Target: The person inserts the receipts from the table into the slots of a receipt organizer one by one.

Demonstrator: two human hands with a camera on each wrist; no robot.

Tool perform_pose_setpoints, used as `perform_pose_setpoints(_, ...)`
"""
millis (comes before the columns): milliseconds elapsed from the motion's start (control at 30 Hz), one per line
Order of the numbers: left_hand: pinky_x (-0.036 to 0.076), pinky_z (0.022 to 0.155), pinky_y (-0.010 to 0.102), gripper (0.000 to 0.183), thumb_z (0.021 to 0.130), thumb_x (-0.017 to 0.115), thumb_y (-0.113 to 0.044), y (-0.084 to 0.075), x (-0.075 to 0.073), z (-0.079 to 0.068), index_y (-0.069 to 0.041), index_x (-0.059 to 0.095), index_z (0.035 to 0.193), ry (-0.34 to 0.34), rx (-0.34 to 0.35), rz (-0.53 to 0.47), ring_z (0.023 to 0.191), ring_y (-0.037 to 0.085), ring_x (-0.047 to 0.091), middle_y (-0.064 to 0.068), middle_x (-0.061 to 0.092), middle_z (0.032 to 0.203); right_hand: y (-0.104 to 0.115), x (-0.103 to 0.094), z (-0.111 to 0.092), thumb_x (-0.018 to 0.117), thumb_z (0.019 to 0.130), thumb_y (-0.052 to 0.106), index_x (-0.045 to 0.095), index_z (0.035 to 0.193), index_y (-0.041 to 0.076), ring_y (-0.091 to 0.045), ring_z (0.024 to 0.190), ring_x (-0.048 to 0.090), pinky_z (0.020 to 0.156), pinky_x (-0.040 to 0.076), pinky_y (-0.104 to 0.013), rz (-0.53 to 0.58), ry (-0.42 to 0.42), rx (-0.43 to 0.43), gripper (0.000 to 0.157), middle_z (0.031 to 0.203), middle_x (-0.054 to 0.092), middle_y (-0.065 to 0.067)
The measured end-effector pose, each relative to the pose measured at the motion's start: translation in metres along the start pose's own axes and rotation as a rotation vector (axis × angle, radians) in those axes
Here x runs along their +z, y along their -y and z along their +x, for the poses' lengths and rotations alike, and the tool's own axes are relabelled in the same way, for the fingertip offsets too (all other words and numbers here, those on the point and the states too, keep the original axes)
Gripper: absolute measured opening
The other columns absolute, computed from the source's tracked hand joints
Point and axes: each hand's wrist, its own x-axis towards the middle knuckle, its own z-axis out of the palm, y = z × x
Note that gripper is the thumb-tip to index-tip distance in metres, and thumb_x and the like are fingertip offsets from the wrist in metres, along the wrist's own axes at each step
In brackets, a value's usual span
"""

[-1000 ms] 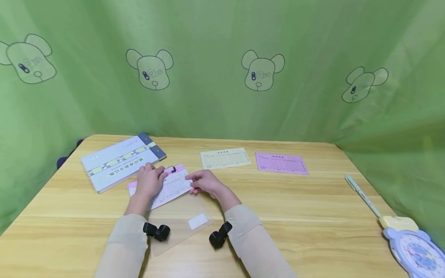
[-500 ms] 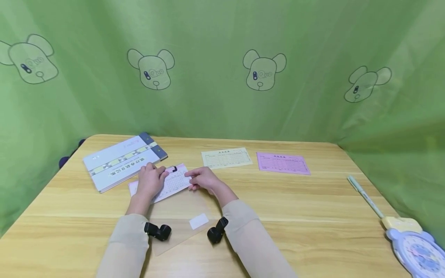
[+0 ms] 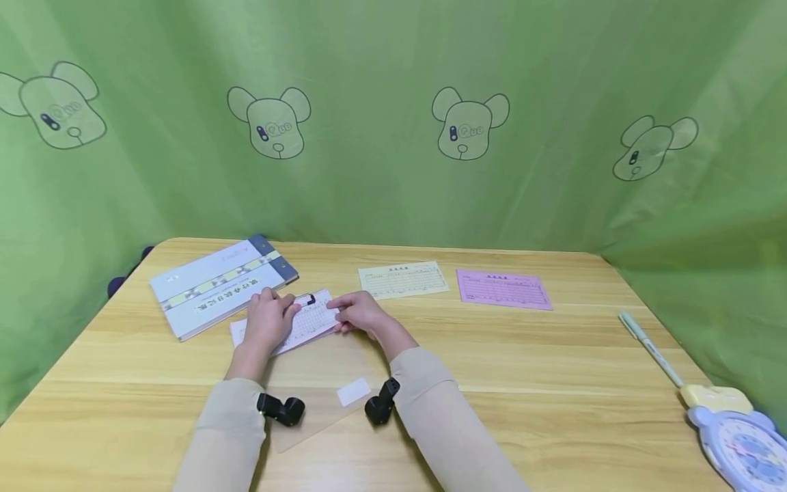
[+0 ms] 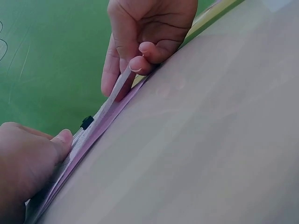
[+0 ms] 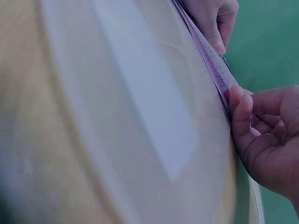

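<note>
A stack of white and pink printed forms (image 3: 315, 320) lies at an angle left of the table's middle. A small black clip (image 3: 311, 299) with a wire handle sits at its upper edge. My left hand (image 3: 268, 326) holds the stack beside the clip, fingers over the far edge and thumb on top. At the right end my right hand (image 3: 361, 316) pinches the forms between thumb and fingers. In the left wrist view the white sheet (image 4: 114, 95) bows up a little from the pink ones (image 4: 100, 132). Below lies a clear plastic folder (image 3: 310, 372) with a white label (image 3: 353, 392).
A bank ledger book (image 3: 221, 283) lies behind my left hand. A pale yellow form (image 3: 404, 281) and a purple form (image 3: 504, 290) are at the back. At the right edge are a pen (image 3: 650, 348), a cream-coloured piece (image 3: 716, 398) and a blue toy clock (image 3: 745, 447).
The white sheet's lower edge has drawn up towards the clip, showing pink beneath it. My right hand has shifted slightly left and up; my left hand keeps its place by the clip.
</note>
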Motion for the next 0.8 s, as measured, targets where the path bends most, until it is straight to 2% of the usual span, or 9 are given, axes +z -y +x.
perform_pose_setpoints(333,0.029,0.073,0.04,0.035,0.087,0.051,-0.025,0.002,0.002,-0.001,-0.002,0.057,0.112,0.003,-0.003,0.004,0.082,0.029,0.037,0.015,0.043,0.09,-0.001,0.0,-0.003,0.052,0.077,-0.011,0.06,0.104,0.0,-0.014,0.053,0.052,0.047,0.043,-0.02,-0.017,0.003,-0.017,0.03,0.081,0.055,-0.012)
perform_pose_setpoints(600,0.029,0.076,0.042,0.035,0.085,0.053,-0.027,0.003,0.003,-0.004,-0.003,0.058,0.11,-0.029,-0.009,-0.017,0.084,0.03,0.038,0.016,0.044,0.092,-0.004,-0.002,-0.012,0.053,0.076,-0.011,0.06,0.102,-0.003,-0.015,0.058,0.054,0.055,0.046,-0.024,0.005,0.029,-0.062,0.028,0.086,0.056,-0.012)
perform_pose_setpoints(800,0.028,0.077,0.043,0.036,0.085,0.052,-0.028,0.001,0.002,-0.004,-0.003,0.058,0.111,-0.019,-0.027,-0.036,0.085,0.03,0.037,0.016,0.044,0.093,-0.007,-0.009,-0.022,0.053,0.077,-0.011,0.058,0.103,-0.005,-0.016,0.06,0.054,0.058,0.047,-0.026,-0.007,0.054,-0.104,0.027,0.087,0.057,-0.012)
